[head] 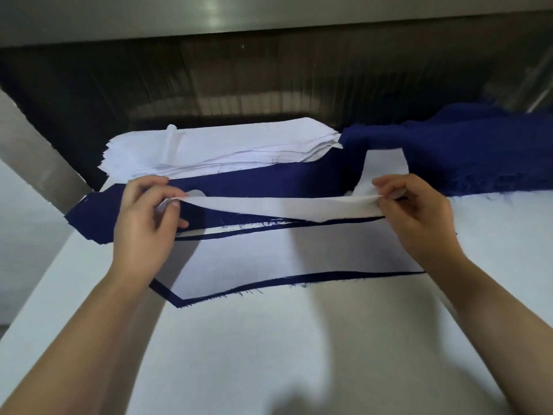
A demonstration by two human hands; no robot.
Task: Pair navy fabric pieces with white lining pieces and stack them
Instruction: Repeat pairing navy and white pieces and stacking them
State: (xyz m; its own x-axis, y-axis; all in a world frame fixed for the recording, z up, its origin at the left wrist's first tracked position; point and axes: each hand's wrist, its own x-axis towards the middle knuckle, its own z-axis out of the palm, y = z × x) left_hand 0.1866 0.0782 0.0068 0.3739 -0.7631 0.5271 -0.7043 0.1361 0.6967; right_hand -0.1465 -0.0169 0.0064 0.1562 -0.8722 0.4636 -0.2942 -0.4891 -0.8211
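left hand: thumb and curled fingers pinch the left end of the white lining piece.
right hand: fingers curled, pinching the right end of the same piece.
white lining piece: pulled taut between the two hands, lifted off the table, over the navy piece.
navy piece: lies flat under the held lining. its left tip pokes out past the left hand and its far edge runs under the lining stack.
paired stack: nearer the person, white lining on top, thin navy rim with frayed threads showing along the near and left edges.
lining stack: many white layers at the far left, just beside the navy pile.
navy pile: rumpled, far right, frayed near edge.
white patch: behind the right hand, on the navy. cannot tell if it belongs to the held piece.
writing: faint dark marks on the lining stack's front edge, too small to read.
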